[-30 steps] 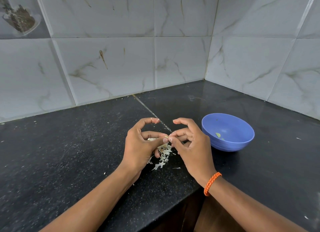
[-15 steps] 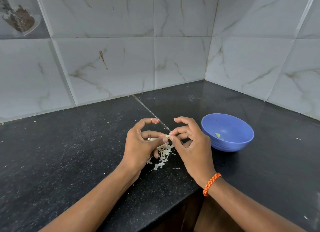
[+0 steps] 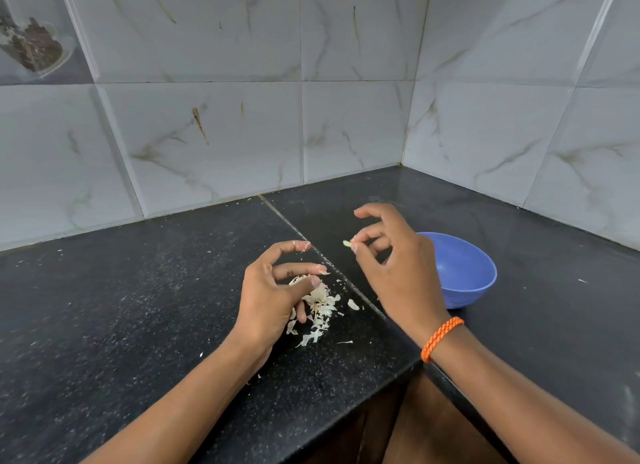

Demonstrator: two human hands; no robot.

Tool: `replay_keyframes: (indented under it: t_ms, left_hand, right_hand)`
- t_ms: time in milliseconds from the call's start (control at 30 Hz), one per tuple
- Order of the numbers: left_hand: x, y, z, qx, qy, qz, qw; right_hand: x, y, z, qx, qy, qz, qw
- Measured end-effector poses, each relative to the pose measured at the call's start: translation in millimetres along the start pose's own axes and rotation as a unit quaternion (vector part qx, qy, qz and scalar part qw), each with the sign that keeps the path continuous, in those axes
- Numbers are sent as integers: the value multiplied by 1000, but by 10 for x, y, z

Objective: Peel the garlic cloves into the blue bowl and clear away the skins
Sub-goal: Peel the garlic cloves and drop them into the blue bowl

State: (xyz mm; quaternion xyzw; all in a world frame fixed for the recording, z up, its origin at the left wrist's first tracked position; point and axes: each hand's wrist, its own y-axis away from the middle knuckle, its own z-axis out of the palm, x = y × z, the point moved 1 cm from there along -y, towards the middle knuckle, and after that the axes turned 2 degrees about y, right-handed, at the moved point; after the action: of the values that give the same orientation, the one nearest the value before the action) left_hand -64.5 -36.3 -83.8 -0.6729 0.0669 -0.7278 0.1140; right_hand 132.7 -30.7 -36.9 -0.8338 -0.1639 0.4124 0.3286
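Note:
My right hand (image 3: 398,269) pinches a small pale peeled garlic clove (image 3: 346,244) between thumb and fingertips, lifted above the counter just left of the blue bowl (image 3: 467,276). The hand hides the bowl's left side. My left hand (image 3: 273,290) hovers with curled fingers over a pile of white garlic skins (image 3: 320,311). A curved piece of skin (image 3: 297,280) sits at its thumb, apparently held there, and flecks of skin cling to its fingertips. The two hands are apart.
The black speckled counter (image 3: 138,307) fills a corner between tiled walls. Its front edge runs diagonally below my wrists, with a dark wooden cabinet (image 3: 381,436) under it. A seam (image 3: 284,217) crosses the counter between my hands. Loose skin bits (image 3: 353,304) lie right of the pile.
My hands were joined over the skins, working on one clove. Now my right hand has pulled up and right with the peeled clove, and my left stays over the pile.

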Motion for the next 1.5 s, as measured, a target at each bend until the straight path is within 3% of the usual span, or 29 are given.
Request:
replay_keyframes:
  t_ms: [167, 433, 633, 800, 967, 1100, 1233, 1500]
  left_hand:
    - [-69, -29, -48, 25, -66, 32, 997]
    - [-123, -64, -80, 43, -85, 48, 994]
    - [-125, -74, -92, 51, -73, 44, 995]
    - [-108, -77, -96, 51, -93, 41, 994]
    - [-118, -106, -119, 26, -147, 49, 988]
    - [-8, -235, -219, -55, -346, 101, 931]
    - [18, -294, -313, -86, -353, 103, 926]
    - [-119, -340, -418, -41, -388, 101, 915]
  right_hand:
    - [191, -287, -291, -46, 26, 63, 997]
    - [544, -400, -609, -96, 81, 154, 980]
    - [664, -385, -637, -95, 110, 166, 975]
    - [705, -430, -628, -90, 130, 152, 976]
    - [635, -435, -592, -137, 149, 156, 967]
    - [376, -318, -473, -135, 116, 92, 980]
    - [13, -114, -220, -172, 160, 20, 972]
    - [-165, 159, 395, -283, 207, -6, 937]
